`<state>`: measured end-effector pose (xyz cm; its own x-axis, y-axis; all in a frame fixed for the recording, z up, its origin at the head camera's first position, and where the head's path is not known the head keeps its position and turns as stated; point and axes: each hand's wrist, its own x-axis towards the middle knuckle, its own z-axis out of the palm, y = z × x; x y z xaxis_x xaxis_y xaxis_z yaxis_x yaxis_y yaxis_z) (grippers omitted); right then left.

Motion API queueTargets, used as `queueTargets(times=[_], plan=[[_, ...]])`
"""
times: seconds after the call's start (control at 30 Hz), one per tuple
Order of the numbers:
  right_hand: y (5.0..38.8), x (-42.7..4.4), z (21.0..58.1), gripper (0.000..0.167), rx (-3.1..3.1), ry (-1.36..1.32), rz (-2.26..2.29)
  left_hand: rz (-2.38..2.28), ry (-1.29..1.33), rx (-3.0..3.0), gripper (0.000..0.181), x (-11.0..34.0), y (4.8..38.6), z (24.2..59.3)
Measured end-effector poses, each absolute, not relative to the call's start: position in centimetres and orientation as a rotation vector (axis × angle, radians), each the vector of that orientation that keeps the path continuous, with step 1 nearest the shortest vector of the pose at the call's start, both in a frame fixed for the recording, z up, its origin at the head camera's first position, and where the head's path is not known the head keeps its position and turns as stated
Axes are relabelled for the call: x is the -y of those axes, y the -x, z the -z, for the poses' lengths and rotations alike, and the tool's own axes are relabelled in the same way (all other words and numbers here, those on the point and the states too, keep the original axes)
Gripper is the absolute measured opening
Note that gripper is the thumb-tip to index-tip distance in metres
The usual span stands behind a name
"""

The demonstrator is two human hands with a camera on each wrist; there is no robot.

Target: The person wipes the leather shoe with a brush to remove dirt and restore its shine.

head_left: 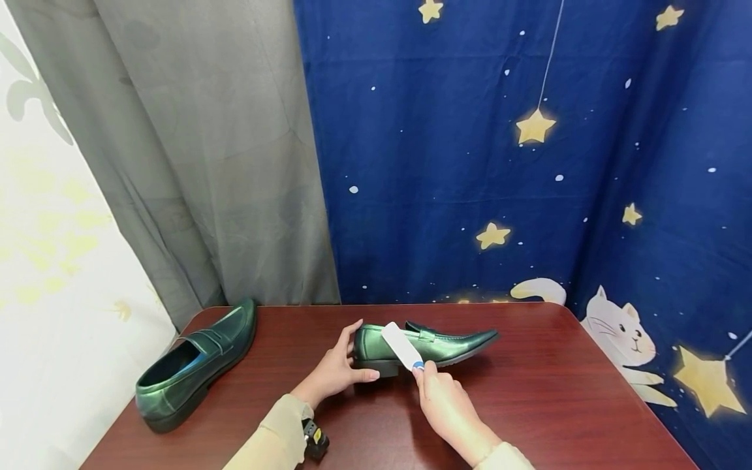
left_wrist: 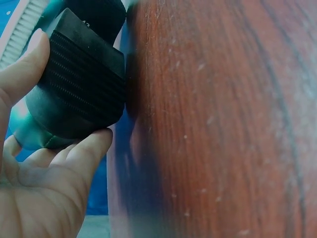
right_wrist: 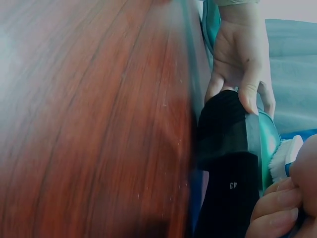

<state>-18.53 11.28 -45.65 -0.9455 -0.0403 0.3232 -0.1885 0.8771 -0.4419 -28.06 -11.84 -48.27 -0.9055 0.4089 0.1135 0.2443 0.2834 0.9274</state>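
Observation:
A glossy green loafer [head_left: 452, 346] is tipped on the table, its toe to the right and its dark sole turned toward me. My left hand [head_left: 331, 375] grips it round the back, the thumb on the black heel [left_wrist: 81, 79] and the fingers behind. In my right hand [head_left: 449, 401] is a white brush [head_left: 401, 344] with a blue band. Its white bristles [right_wrist: 281, 161] touch the green side of the loafer, as the right wrist view shows. The brush's grip is hidden within the curled right fingers [right_wrist: 277, 210].
The matching green loafer [head_left: 202, 359] stands upright at the table's left side, blue lining visible inside. Under both lies a reddish-brown wooden table [head_left: 546, 391]. Behind it hang a grey curtain [head_left: 235, 163] and a blue star-patterned curtain [head_left: 423, 163].

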Motion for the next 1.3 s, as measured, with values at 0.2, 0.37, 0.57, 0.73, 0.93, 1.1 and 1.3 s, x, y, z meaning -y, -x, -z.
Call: queueTargets(times=[0.2,0.37,0.57,0.73,0.93,1.1,1.3], plan=[[18.9,-10.4,45.9,0.030,2.769,-0.185,-0.732,-1.650,-0.606,-2.439,0.110,12.0,28.1,48.5],[19.0,-9.8,46.1,0.032,2.781,-0.197,-0.740,-1.645,-0.598,-2.438,0.111,12.1,28.0,48.6],[19.3,-8.9,46.0,0.033,2.793,-0.225,-0.739,-1.652,-0.601,-2.450,0.110,12.2,28.1,48.6],[19.4,-8.2,46.0,0.033,2.799,-0.255,-0.742,-1.644,-0.595,-2.447,0.110,12.2,28.0,48.5],[19.4,-7.6,45.8,0.033,2.829,-0.252,-0.768,-1.647,-0.618,-2.444,0.109,12.1,27.9,48.4],[19.4,-7.1,45.7,0.035,2.821,-0.257,-0.797,-1.638,-0.635,-2.449,0.109,12.1,28.1,48.4],[19.2,-6.5,45.9,0.034,2.790,-0.248,-0.820,-1.613,-0.672,-2.491,0.111,12.0,27.9,48.0]])
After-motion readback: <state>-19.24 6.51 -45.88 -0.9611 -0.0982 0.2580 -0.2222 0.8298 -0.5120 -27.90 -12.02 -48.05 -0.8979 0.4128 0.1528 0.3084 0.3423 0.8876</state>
